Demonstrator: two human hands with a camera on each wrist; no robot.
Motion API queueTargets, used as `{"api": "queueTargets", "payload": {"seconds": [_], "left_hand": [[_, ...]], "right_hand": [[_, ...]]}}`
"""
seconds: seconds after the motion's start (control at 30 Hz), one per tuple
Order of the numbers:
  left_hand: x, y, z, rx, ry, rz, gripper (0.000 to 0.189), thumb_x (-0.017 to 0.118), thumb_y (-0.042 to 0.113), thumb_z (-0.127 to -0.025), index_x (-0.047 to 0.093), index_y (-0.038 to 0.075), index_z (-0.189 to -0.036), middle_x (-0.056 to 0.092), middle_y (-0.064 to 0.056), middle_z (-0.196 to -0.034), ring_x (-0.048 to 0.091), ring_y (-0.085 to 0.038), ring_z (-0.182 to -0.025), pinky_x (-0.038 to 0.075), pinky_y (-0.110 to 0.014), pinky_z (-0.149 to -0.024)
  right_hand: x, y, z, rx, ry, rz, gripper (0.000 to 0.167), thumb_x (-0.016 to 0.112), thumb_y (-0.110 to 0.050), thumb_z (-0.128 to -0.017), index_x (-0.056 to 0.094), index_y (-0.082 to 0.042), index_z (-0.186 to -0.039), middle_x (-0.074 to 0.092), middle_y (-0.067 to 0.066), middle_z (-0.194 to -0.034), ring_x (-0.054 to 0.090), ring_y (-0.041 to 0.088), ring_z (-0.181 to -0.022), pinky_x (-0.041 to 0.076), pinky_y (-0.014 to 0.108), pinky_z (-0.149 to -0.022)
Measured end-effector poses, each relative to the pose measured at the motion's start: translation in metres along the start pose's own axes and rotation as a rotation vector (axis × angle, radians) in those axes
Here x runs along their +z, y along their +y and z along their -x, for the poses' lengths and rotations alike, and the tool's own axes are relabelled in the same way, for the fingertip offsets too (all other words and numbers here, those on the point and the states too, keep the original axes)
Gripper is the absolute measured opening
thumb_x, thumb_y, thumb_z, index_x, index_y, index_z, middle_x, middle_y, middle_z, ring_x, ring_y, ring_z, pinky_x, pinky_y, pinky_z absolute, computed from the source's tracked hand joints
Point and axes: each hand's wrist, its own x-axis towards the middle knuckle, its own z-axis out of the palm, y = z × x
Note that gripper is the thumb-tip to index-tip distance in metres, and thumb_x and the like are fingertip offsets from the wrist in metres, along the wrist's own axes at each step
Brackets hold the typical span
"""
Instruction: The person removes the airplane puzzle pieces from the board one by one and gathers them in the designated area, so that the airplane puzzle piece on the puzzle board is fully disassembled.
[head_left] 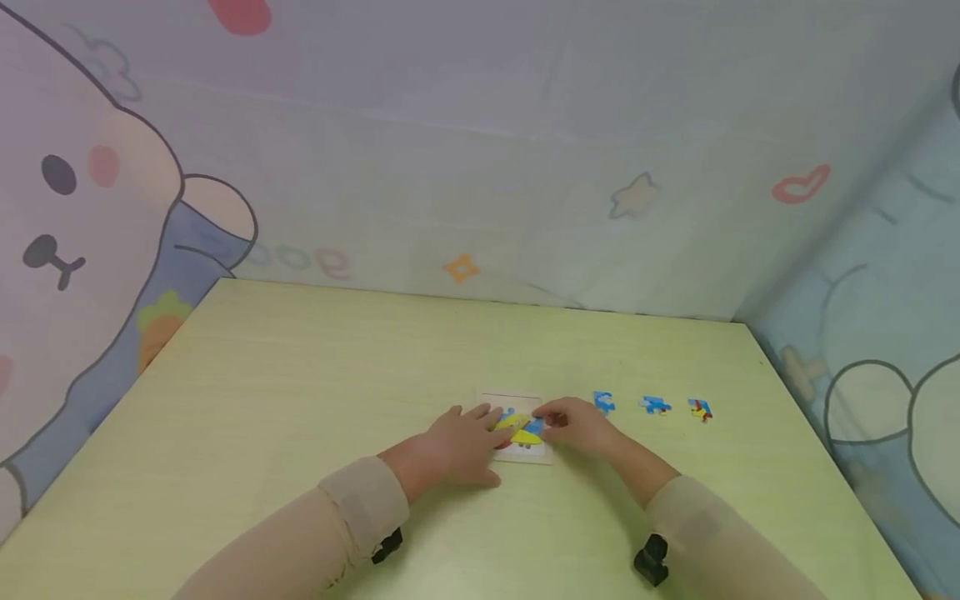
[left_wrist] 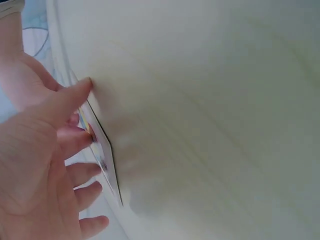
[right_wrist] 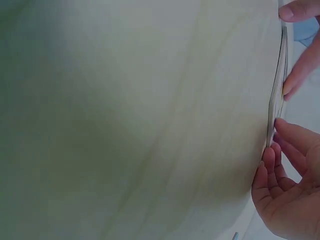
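Note:
A small jigsaw board (head_left: 522,456) with a pale frame lies flat on the table. It carries a partly assembled picture with a yellow shape and blue parts. My left hand (head_left: 463,446) rests over the board's left side, fingers spread, fingertips touching the picture. From the right, my right hand (head_left: 583,425) reaches the board's right edge, thumb and index finger pinching a blue puzzle piece (head_left: 534,427) there. Side-on, the board (left_wrist: 109,160) appears under the left fingers in the left wrist view. The right wrist view shows the right hand (right_wrist: 295,175) with its other fingers curled by the board's edge.
Three loose puzzle pieces lie right of the board: a blue-and-white one (head_left: 603,402), a blue one with some yellow (head_left: 656,405), and a blue, red and yellow one (head_left: 701,409). The pale wooden table (head_left: 315,358) meets a cartoon-printed backdrop (head_left: 480,167) behind.

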Motion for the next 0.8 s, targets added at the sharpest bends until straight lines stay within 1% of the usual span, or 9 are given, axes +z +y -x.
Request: {"api": "queueTargets", "payload": {"seconds": [0.07, 0.13, 0.23, 0.3, 0.43, 0.53, 0.8], "left_hand": [[0.000, 0.004, 0.002, 0.006, 0.009, 0.011, 0.069, 0.058, 0.051, -0.086, 0.034, 0.024, -0.146, 0.024, -0.004, -0.152, 0.022, -0.021, -0.139, 0.026, -0.047, -0.106], [0.000, 0.009, 0.004, 0.015, 0.017, 0.033, 0.064, 0.058, 0.042, -0.089, 0.034, 0.023, -0.146, 0.025, -0.005, -0.152, 0.023, -0.021, -0.138, 0.027, -0.046, -0.105], [-0.001, 0.016, 0.007, 0.036, 0.020, 0.049, 0.058, 0.056, 0.030, -0.091, 0.035, 0.025, -0.145, 0.026, -0.008, -0.151, 0.026, -0.022, -0.137, 0.031, -0.045, -0.103], [-0.002, 0.019, 0.008, 0.039, 0.017, 0.033, 0.057, 0.054, 0.026, -0.091, 0.035, 0.028, -0.145, 0.027, -0.009, -0.151, 0.028, -0.024, -0.136, 0.034, -0.043, -0.102], [-0.005, 0.022, 0.006, 0.025, -0.004, 0.001, 0.056, 0.054, 0.027, -0.090, 0.037, 0.030, -0.144, 0.028, -0.010, -0.150, 0.030, -0.025, -0.135, 0.036, -0.041, -0.100], [-0.006, 0.024, 0.004, 0.020, -0.016, 0.003, 0.057, 0.055, 0.028, -0.090, 0.037, 0.029, -0.144, 0.028, -0.010, -0.150, 0.031, -0.025, -0.135, 0.036, -0.040, -0.100], [-0.004, 0.029, 0.002, 0.005, -0.018, 0.004, 0.060, 0.058, 0.033, -0.087, 0.038, 0.028, -0.143, 0.029, -0.008, -0.149, 0.031, -0.025, -0.135, 0.038, -0.039, -0.098]], "right_hand": [[0.002, 0.000, 0.000, -0.010, 0.012, 0.010, 0.026, 0.067, -0.009, -0.085, 0.067, -0.005, -0.111, 0.059, 0.001, -0.094, 0.051, 0.017, -0.086, 0.045, 0.035, -0.082], [0.003, -0.001, 0.000, -0.035, 0.017, 0.020, 0.027, 0.067, -0.008, -0.085, 0.067, -0.004, -0.111, 0.060, 0.002, -0.094, 0.052, 0.017, -0.087, 0.045, 0.035, -0.082], [0.003, -0.003, 0.001, -0.075, 0.029, 0.043, 0.029, 0.068, -0.008, -0.084, 0.066, -0.001, -0.112, 0.060, 0.002, -0.091, 0.052, 0.017, -0.084, 0.045, 0.033, -0.079], [0.002, -0.005, 0.002, -0.097, 0.038, 0.069, 0.030, 0.068, -0.008, -0.083, 0.066, 0.000, -0.113, 0.060, 0.003, -0.090, 0.052, 0.017, -0.083, 0.044, 0.033, -0.077], [0.002, -0.008, 0.003, -0.084, 0.050, 0.103, 0.031, 0.069, -0.009, -0.083, 0.066, 0.000, -0.113, 0.060, 0.002, -0.089, 0.051, 0.016, -0.081, 0.044, 0.031, -0.075], [0.002, -0.009, 0.002, -0.071, 0.054, 0.122, 0.029, 0.069, -0.009, -0.083, 0.067, -0.001, -0.111, 0.061, 0.002, -0.090, 0.051, 0.015, -0.081, 0.045, 0.031, -0.076], [0.000, -0.011, 0.000, 0.023, 0.048, 0.100, 0.023, 0.065, -0.008, -0.086, 0.068, -0.007, -0.109, 0.061, 0.006, -0.106, 0.055, 0.021, -0.095, 0.045, 0.041, -0.087]]}}
